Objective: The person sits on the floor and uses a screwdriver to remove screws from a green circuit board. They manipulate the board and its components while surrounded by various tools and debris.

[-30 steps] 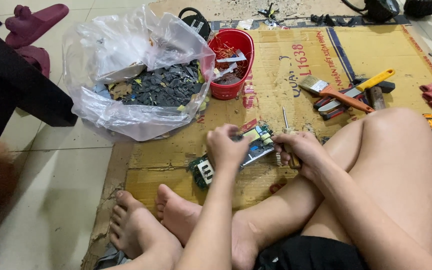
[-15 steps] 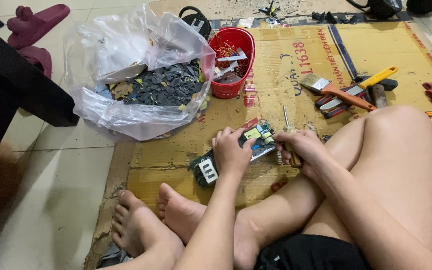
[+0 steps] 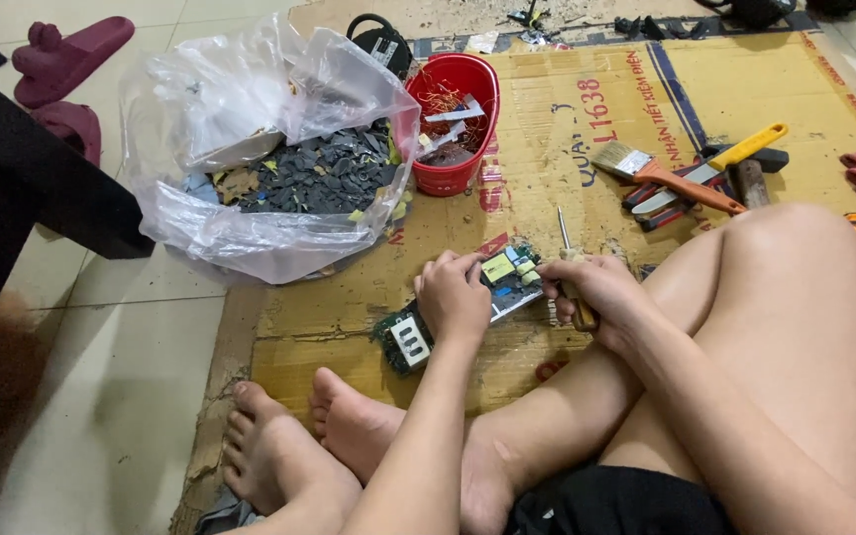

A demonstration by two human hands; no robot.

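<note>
While flattened cardboard point(image 3: 587, 129) covers the pale tiled floor point(image 3: 101, 396), the left hand point(image 3: 453, 297) presses down on a green circuit board point(image 3: 403, 342) and the right hand point(image 3: 596, 287) grips a screwdriver point(image 3: 565, 238) upright just beside it. Beyond stand a red bucket point(image 3: 453, 178), a clear plastic bag point(image 3: 250, 149) of dark scrap, and a paintbrush point(image 3: 661, 173).

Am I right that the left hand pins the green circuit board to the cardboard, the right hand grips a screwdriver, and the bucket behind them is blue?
Not quite: the bucket is red, as the head view shows. The rest holds: the left hand presses the green circuit board onto the cardboard, and the right hand grips a screwdriver.
</note>
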